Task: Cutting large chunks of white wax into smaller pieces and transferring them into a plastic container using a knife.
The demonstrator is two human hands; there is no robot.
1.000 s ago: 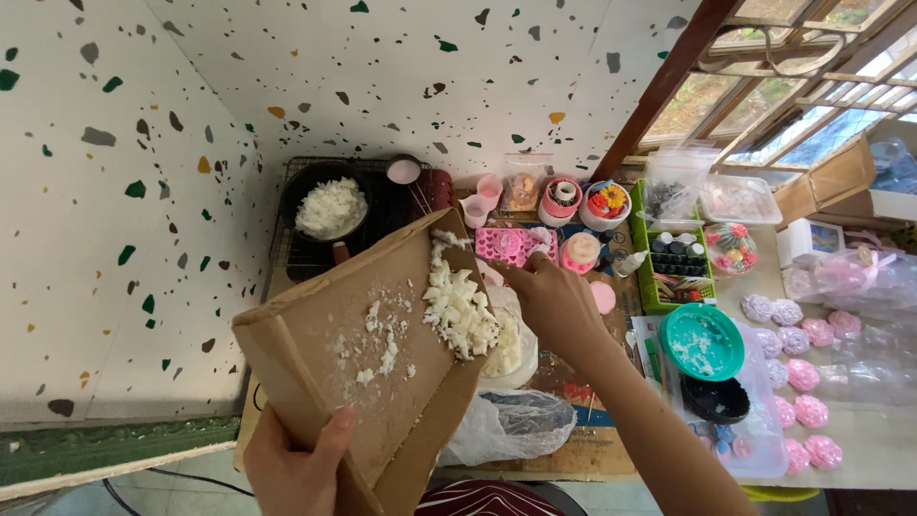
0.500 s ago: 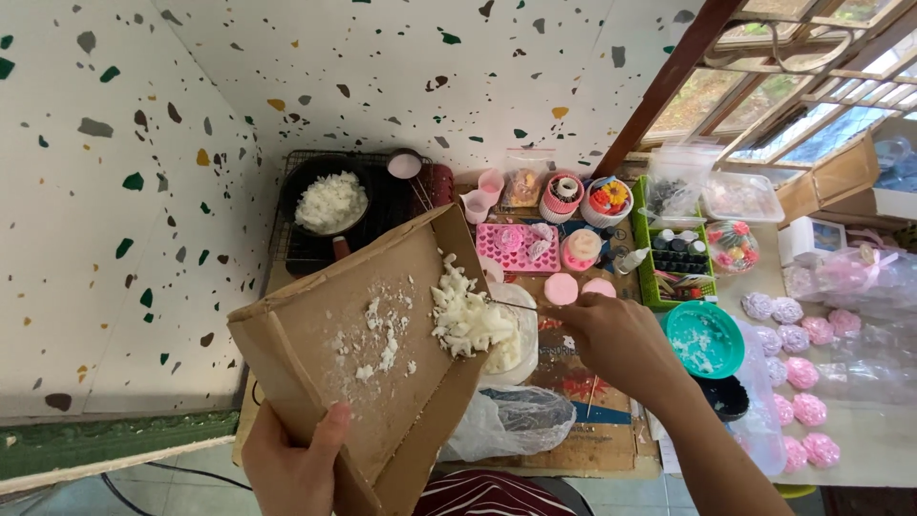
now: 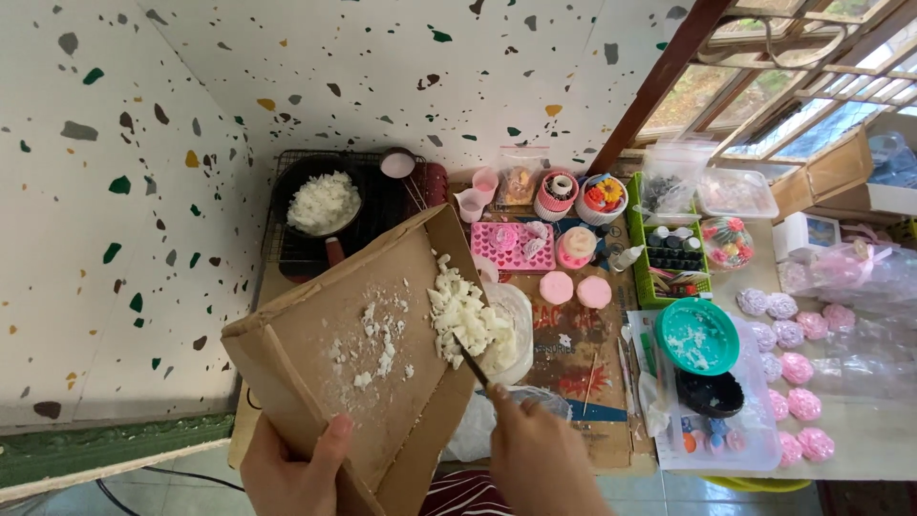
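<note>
My left hand (image 3: 291,468) grips the near edge of a brown cardboard sheet (image 3: 325,344), tilted up and sloping down to the right. White wax-like chunks (image 3: 463,315) pile at its right edge, with crumbs scattered mid-sheet. My right hand (image 3: 540,449) holds a thin dark-bladed knife (image 3: 470,358) whose tip rests against the pile. A white bowl (image 3: 516,325) sits just beyond the sheet's right edge, partly hidden by the chunks.
A dark pan of white chunks (image 3: 325,203) stands on a wire rack at the back. A pink mould tray (image 3: 521,247), pink round pieces (image 3: 573,289), a teal bowl (image 3: 697,334), a green basket (image 3: 669,258) and pink and lilac flower shapes (image 3: 793,382) crowd the table on the right.
My right hand has drawn back toward me and down, pulling the knife along the pile. The chunks have slid lower along the sheet's right edge toward the bowl.
</note>
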